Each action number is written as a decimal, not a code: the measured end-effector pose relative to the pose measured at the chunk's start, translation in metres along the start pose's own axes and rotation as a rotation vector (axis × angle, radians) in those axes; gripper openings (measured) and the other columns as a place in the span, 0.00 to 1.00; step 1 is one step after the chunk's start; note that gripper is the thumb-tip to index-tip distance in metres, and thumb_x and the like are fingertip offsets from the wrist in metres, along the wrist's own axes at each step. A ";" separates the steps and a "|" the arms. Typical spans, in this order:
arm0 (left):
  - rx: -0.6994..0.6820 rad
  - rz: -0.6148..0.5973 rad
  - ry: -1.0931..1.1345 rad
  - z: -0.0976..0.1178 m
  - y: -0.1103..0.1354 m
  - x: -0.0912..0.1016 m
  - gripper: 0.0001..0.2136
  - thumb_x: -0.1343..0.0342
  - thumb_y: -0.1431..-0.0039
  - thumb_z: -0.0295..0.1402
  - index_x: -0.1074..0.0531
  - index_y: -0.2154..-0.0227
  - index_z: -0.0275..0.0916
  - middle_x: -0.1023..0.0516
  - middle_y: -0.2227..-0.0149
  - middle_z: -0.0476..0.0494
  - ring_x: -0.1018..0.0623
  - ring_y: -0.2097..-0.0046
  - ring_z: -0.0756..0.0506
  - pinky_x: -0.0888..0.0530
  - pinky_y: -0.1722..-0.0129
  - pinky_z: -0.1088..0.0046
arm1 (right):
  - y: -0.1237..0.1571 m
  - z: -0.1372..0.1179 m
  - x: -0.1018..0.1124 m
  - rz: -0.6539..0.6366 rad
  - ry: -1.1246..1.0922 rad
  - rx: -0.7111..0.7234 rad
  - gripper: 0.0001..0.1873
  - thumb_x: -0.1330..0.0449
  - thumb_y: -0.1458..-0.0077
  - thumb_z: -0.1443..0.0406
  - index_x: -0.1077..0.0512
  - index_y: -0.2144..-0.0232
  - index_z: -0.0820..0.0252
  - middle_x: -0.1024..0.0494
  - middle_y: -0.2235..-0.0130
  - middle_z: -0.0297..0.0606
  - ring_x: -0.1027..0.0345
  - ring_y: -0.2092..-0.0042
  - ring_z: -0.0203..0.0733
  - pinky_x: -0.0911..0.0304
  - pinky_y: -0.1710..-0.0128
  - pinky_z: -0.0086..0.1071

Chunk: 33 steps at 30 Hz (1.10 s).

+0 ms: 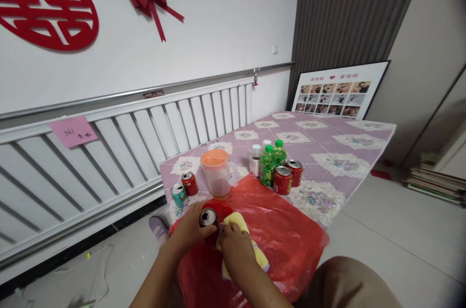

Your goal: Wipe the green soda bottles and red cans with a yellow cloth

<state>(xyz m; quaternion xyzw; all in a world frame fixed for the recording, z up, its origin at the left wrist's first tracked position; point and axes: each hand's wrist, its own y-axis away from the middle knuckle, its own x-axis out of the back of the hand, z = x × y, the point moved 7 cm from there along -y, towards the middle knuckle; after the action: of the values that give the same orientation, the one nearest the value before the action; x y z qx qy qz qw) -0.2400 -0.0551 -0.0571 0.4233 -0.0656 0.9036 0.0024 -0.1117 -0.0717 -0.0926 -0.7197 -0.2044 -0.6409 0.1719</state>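
Near the table's front edge, my left hand (191, 224) is wrapped round an opened drink can (208, 218), which stands upright with its top facing me. My right hand (236, 246) grips a yellow cloth (236, 221) and presses it against the can's right side. Part of the cloth hangs below and to the right of that hand. Beneath both hands lies a red plastic sheet (276, 230), perhaps a bag. Most of the can's body is hidden by my fingers and the cloth.
Just beyond my hands stands a plastic jug (216, 179) with an orange lid. A teal can (179, 195) and a red can (190, 183) are on its left. Green bottles (267, 167), a dark-drink bottle (255, 162) and red cans (282, 180) stand right. A radiator (145, 138) lines the wall.
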 end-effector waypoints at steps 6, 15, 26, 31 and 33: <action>0.100 0.088 -0.079 -0.002 0.005 -0.002 0.16 0.40 0.50 0.30 0.30 0.56 0.37 0.26 0.53 0.39 0.27 0.49 0.39 0.31 0.47 0.62 | 0.001 0.003 0.005 -0.005 -0.036 -0.014 0.21 0.49 0.38 0.74 0.28 0.46 0.61 0.23 0.50 0.51 0.31 0.48 0.52 0.32 0.56 0.42; 0.065 0.044 -0.036 -0.010 0.003 -0.002 0.19 0.40 0.51 0.28 0.30 0.53 0.38 0.26 0.52 0.41 0.27 0.49 0.41 0.32 0.47 0.66 | 0.002 0.011 0.035 0.056 -0.128 -0.002 0.18 0.49 0.37 0.70 0.26 0.49 0.51 0.27 0.43 0.38 0.37 0.43 0.49 0.36 0.48 0.40; -0.007 0.032 0.057 -0.013 0.001 0.001 0.23 0.41 0.53 0.24 0.30 0.51 0.41 0.25 0.50 0.43 0.27 0.48 0.42 0.32 0.44 0.64 | -0.009 0.007 0.014 -0.004 -0.114 0.001 0.19 0.49 0.38 0.72 0.25 0.49 0.59 0.22 0.49 0.47 0.33 0.48 0.53 0.35 0.54 0.42; -0.028 0.009 0.083 -0.016 -0.001 0.000 0.24 0.41 0.54 0.25 0.29 0.50 0.40 0.25 0.50 0.41 0.27 0.48 0.41 0.32 0.44 0.62 | -0.010 0.014 0.033 0.037 -0.129 0.018 0.19 0.49 0.38 0.72 0.26 0.49 0.55 0.24 0.47 0.42 0.35 0.47 0.51 0.35 0.53 0.41; -0.043 0.007 0.100 -0.015 -0.001 0.001 0.24 0.41 0.54 0.25 0.29 0.49 0.40 0.25 0.50 0.41 0.27 0.48 0.41 0.32 0.44 0.62 | -0.011 0.016 0.042 0.060 -0.129 0.029 0.19 0.49 0.38 0.72 0.26 0.50 0.52 0.25 0.45 0.38 0.36 0.46 0.50 0.36 0.52 0.40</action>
<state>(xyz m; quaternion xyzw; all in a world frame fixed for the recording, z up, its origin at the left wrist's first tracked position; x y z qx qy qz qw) -0.2517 -0.0520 -0.0656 0.3771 -0.0862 0.9221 0.0117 -0.1001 -0.0511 -0.0528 -0.7628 -0.2024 -0.5847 0.1879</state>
